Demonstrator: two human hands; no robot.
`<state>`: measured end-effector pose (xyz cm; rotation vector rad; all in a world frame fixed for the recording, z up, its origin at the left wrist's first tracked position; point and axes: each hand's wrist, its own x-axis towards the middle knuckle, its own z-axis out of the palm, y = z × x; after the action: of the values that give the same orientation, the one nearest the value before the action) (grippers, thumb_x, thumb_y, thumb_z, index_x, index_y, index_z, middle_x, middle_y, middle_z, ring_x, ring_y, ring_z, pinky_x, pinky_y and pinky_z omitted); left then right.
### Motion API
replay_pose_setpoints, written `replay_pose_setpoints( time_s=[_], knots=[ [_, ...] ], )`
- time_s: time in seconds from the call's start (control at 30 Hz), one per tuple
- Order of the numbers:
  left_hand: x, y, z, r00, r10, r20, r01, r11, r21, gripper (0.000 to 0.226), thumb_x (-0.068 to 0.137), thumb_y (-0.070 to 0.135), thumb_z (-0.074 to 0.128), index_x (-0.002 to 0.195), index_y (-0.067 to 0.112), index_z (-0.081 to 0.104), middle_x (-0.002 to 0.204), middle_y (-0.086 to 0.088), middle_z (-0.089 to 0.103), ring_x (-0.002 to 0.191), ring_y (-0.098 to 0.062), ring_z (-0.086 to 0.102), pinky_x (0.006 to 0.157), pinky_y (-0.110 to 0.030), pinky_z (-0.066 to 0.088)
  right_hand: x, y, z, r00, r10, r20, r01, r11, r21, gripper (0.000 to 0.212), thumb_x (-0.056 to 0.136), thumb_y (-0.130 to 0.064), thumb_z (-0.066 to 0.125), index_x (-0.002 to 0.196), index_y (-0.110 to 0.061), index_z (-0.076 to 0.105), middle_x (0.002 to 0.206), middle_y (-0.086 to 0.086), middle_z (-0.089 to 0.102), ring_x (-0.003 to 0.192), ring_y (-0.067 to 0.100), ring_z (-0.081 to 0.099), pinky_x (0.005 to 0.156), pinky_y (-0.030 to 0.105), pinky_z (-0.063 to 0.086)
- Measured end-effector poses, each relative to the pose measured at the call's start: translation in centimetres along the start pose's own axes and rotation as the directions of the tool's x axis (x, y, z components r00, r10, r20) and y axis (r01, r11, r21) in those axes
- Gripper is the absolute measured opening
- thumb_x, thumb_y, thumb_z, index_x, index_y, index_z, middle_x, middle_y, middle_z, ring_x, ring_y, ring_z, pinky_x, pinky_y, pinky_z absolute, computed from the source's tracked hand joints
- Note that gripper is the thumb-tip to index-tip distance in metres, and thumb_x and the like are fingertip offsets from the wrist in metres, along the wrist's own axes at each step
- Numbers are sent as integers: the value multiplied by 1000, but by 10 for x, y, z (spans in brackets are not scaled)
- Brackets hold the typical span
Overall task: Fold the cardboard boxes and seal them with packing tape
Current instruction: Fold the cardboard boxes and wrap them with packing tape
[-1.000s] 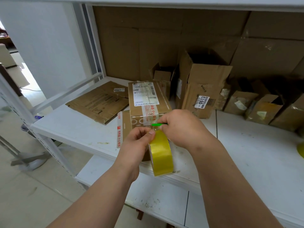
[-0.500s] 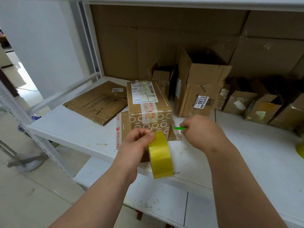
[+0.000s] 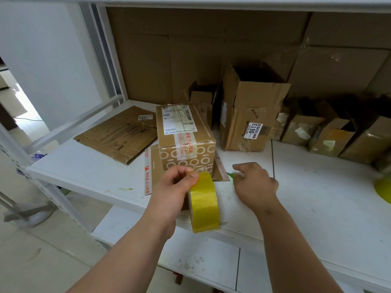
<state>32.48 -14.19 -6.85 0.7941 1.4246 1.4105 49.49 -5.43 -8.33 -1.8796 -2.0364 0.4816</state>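
A closed cardboard box (image 3: 186, 142) with a white shipping label and printed tape across its top stands on a flattened carton (image 3: 153, 172) on the white shelf (image 3: 91, 172). My left hand (image 3: 171, 189) grips a roll of yellow packing tape (image 3: 204, 205) upright, just in front of the box. My right hand (image 3: 255, 183) is low over the shelf to the right of the box, fingers curled around a small green tool (image 3: 232, 176) whose tip shows at my fingers.
A flattened cardboard sheet (image 3: 118, 137) lies at the left of the shelf. A tall open box labelled 0613 (image 3: 251, 115) stands behind, with several small open boxes (image 3: 330, 132) along the back right. Another yellow tape roll (image 3: 384, 190) sits at the right edge.
My right hand has pulled away from the tape roll and moved right and down to the shelf with the green tool. My left hand keeps the roll in about the same place.
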Motion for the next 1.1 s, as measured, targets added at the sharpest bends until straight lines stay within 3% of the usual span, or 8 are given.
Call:
replay_pose_setpoints(
  time_s=[0.13, 0.37, 0.47, 0.63, 0.77, 0.87, 0.97, 1.1],
  knots=[
    [-1, 0, 1, 1000, 21, -5, -21, 1000, 12, 8, 89, 24, 69, 83, 29, 70, 104, -7, 69, 100, -30, 65, 83, -40, 51, -14, -34, -2, 990, 15, 140, -114, 667, 736, 14, 91, -35, 63, 86, -29, 74, 95, -15, 73, 100, 9, 65, 79, 27, 48],
    [-2, 0, 0, 999, 50, 5, -50, 998, 46, 5, 90, 27, 69, 86, 29, 70, 98, -3, 68, 91, -20, 64, 80, -35, 51, -18, -54, 2, 968, 22, 250, -227, 498, 837, 24, 65, -33, 75, 79, -13, 73, 91, 8, 75, 98, 30, 68, 96, 53, 52],
    [-3, 0, -2, 997, 69, 19, -71, 995, 64, 4, 90, 29, 69, 87, 31, 70, 97, -2, 69, 89, -17, 64, 79, -34, 51, -16, -55, 4, 974, 4, 225, -195, 507, 839, 4, 75, -15, 75, 73, -15, 72, 83, 7, 74, 88, 27, 69, 90, 49, 56],
    [-4, 0, -9, 994, 98, 37, -104, 975, 198, 9, 90, 45, 65, 92, 39, 72, 91, 15, 72, 88, -3, 67, 74, -22, 51, -13, -58, 6, 977, 2, 213, -182, 526, 831, 14, 82, -6, 68, 72, -16, 66, 64, -2, 67, 67, 16, 63, 68, 35, 53],
    [-6, -2, -21, 937, 350, -4, -270, 729, 629, 43, 86, 78, 39, 109, 54, 67, 85, 38, 66, 87, 14, 60, 68, -14, 42, -15, -61, 8, 984, 8, 180, -151, 579, 801, 14, 86, -13, 66, 73, -19, 64, 75, 3, 69, 73, 20, 65, 72, 39, 55],
    [3, 2, -35, 796, 596, -107, -369, 618, 694, 39, 93, 51, 54, 125, 33, 66, 101, 16, 63, 98, -10, 60, 75, -28, 47, -17, -60, 8, 983, 25, 183, -163, 583, 796, 12, 89, -17, 65, 77, -19, 65, 86, 9, 71, 89, 32, 68, 84, 48, 56],
    [18, 22, -37, 603, 798, -11, -452, 352, 820, 43, 88, 37, 60, 129, 23, 61, 111, -1, 54, 108, -18, 47, 87, -36, 41, -21, -59, 8, 983, 26, 184, -167, 562, 810, 15, 90, -16, 64, 75, -19, 65, 89, 12, 71, 95, 37, 67, 87, 53, 56],
    [46, 45, -26, 683, 678, 272, -424, 66, 903, 58, 91, 51, 59, 144, 30, 48, 155, -5, 38, 143, -28, 30, 113, -48, 29, -25, -58, 7, 984, 26, 174, -161, 534, 830, 19, 89, -11, 64, 72, -19, 64, 85, 13, 71, 83, 34, 66, 84, 55, 54]
  ],
)
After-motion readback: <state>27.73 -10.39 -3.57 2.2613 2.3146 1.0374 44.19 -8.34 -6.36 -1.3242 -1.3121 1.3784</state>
